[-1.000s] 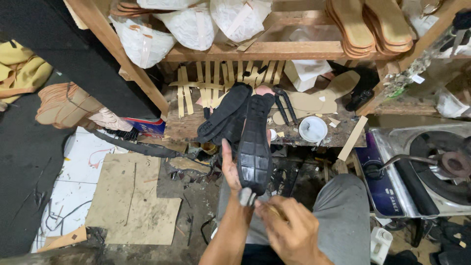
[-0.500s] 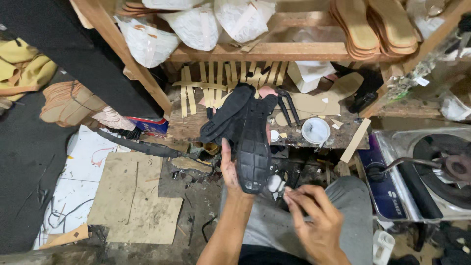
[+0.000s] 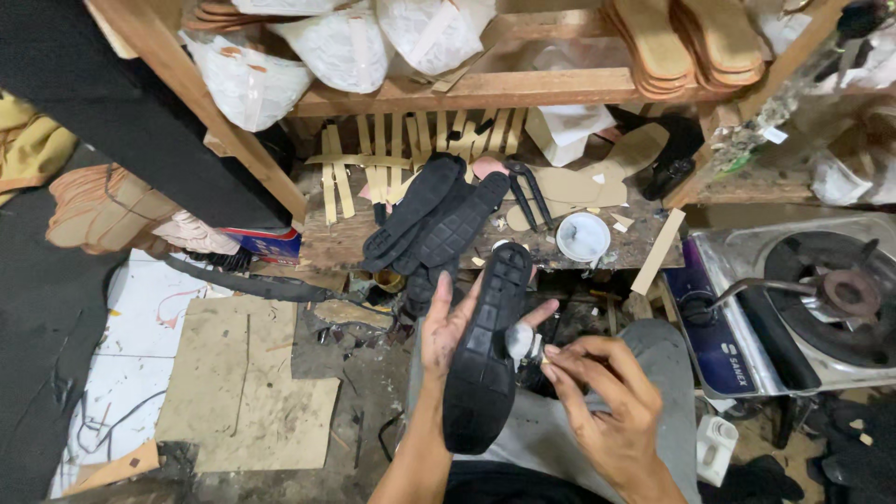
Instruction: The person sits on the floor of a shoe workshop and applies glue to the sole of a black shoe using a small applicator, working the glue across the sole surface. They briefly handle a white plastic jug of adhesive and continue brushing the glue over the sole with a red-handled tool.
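my left hand (image 3: 448, 322) holds a black sole (image 3: 485, 359) from under, fingers curled round its edge so the bumpy side faces up at me. my right hand (image 3: 602, 392) pinches a small white tube (image 3: 521, 343) against the sole's right edge. more soles (image 3: 434, 219) lie on the far bench (image 3: 336, 245).

You look down on a cluttered workshop where a rough wooden shelf (image 3: 485, 91) carries white plastic bags (image 3: 345, 47) and stacked tan insoles (image 3: 681, 42), a worn tabletop (image 3: 336, 247) sits beneath it, cardboard sheets (image 3: 252, 392) cover the dirty floor (image 3: 369, 373), and a gas stove (image 3: 821, 299) stands at your right.
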